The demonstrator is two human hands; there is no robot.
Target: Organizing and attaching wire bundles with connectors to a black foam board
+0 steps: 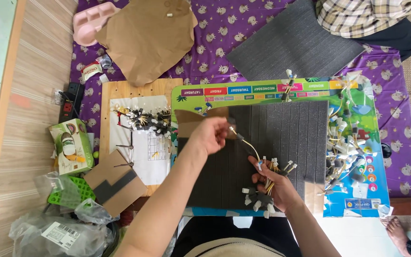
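**Yellow wire stretched between my two hands**

Yellow and thin, the single wire (248, 144) runs across the middle of the frame, from my left hand (211, 135) down to my right hand (274, 186). My left hand pinches the wire's upper end, at its small dark plug, between thumb and fingertips, held just above the dark grey ribbed foam mat (291, 128). My right hand is clenched around a bundle of short yellow wires with white and grey plugs (265, 190), low in the centre of the frame, and the plugs fan out above and below my fist.

The foam mat lies on a bright green children's board with coloured panels along its top edge (262, 89). At the right side of that board sits a loose heap of more white-tipped wires (346, 145). Left of centre, a second cluster of finished wires (143, 119) rests on a sheet of white paper on a wooden board (115, 90). Brown paper (143, 38) lies at the upper left on the purple patterned cloth (210, 28). At the far left stands a green carton (72, 145).
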